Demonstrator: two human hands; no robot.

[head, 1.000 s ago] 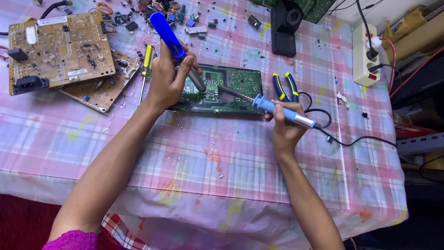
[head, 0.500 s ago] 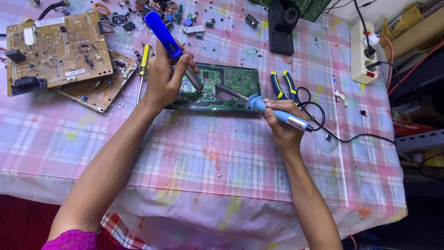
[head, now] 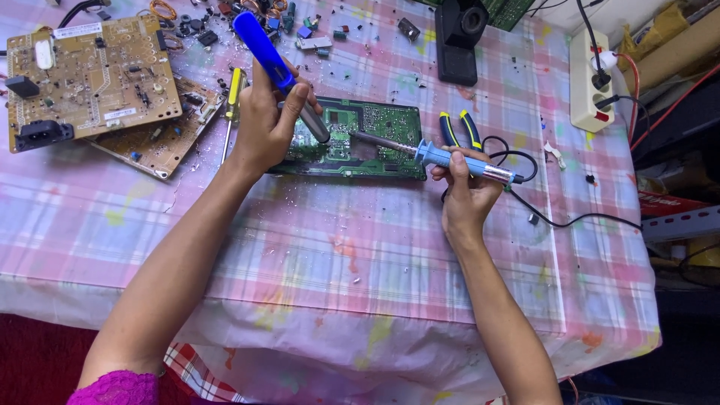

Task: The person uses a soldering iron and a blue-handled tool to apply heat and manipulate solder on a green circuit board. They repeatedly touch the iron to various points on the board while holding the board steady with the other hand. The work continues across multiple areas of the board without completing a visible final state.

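the left hand [head: 266,124] is closed around a blue pump tool [head: 274,64], and the right hand [head: 465,187] grips a blue soldering iron [head: 450,159]. both tips meet on the green board [head: 375,139], flat on the tabletop [head: 375,255]. the board looks thin, stiff and easy to break, so hold its edges.

Tan circuit boards [head: 90,79], pliers [head: 460,129], power strip [head: 589,79], black speaker [head: 459,37].

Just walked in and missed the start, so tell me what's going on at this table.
A person is working on a green circuit board lying on a pink plaid tablecloth. The left hand holds a blue desoldering pump nose-down on the board; the right hand holds a blue-handled soldering iron, its tip on the board. Two brown boards and loose parts lie to the left, pliers to the right.
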